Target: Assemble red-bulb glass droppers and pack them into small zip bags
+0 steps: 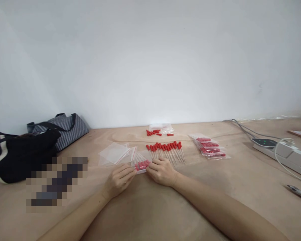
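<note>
A clear zip bag (141, 164) of red-bulbed droppers lies between my hands, its red ends toward me. My left hand (120, 179) is closed on the bag's left corner, and my right hand (163, 171) is closed on its right corner. Just beyond the right hand, a row of red-bulbed droppers (168, 147) lies on the table, tips toward me. Flat bags (114, 154) with red seal lines are spread beyond my left hand. To the right, several filled bags (210, 147) overlap in a stack.
Loose red bulbs (153, 133) and a clear bag (162, 127) lie near the wall. A black bag (25, 157) and a striped bag (71, 130) stand at left. At right are a power strip (286, 155), cables and a pen (299, 192). A pixelated patch covers something at left.
</note>
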`<state>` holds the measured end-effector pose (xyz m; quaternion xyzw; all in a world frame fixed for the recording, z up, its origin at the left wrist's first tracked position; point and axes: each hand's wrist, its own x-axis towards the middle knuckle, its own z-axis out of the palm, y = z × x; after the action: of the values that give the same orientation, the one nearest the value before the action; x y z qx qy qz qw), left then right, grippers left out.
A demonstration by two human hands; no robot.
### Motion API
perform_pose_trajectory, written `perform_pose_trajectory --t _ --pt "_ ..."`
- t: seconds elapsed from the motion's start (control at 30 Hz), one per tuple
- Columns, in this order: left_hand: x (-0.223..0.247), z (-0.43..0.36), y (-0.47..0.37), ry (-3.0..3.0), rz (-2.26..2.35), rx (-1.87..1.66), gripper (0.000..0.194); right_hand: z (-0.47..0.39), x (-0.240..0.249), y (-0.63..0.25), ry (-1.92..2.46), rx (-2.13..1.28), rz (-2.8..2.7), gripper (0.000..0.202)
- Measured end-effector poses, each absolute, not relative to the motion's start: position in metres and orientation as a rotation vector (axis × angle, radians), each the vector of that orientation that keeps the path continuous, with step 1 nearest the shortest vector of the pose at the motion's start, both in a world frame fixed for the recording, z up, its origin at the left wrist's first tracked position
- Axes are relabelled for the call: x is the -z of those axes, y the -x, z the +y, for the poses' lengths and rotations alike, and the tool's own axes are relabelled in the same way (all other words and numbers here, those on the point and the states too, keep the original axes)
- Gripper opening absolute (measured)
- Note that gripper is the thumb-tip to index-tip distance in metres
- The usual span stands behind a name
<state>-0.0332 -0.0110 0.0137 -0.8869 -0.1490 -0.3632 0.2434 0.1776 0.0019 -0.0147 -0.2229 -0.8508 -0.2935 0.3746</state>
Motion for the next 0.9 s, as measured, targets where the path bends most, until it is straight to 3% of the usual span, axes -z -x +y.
perform_pose_trajectory --t 0.33,0.5,0.6,0.9 --pt "-0.019 -0.011 0.034 2.422 -0.413 0.971 0.015 0.002 0.015 -0.194 0.717 0.622 -2.188 0.007" --pt "-0.019 -0.011 0.033 2.464 -0.435 0.966 0.017 0.004 0.015 -0.188 0.752 0.626 -2.205 0.008" --pt "-0.017 -0.009 0.038 2.478 -0.460 0.955 0.017 0.006 0.017 -0.186 0.705 0.652 -2.201 0.021" --pt "-0.013 -0.004 0.029 2.486 -0.560 0.926 0.012 0.006 0.014 -0.181 0.638 0.681 -2.144 0.021"
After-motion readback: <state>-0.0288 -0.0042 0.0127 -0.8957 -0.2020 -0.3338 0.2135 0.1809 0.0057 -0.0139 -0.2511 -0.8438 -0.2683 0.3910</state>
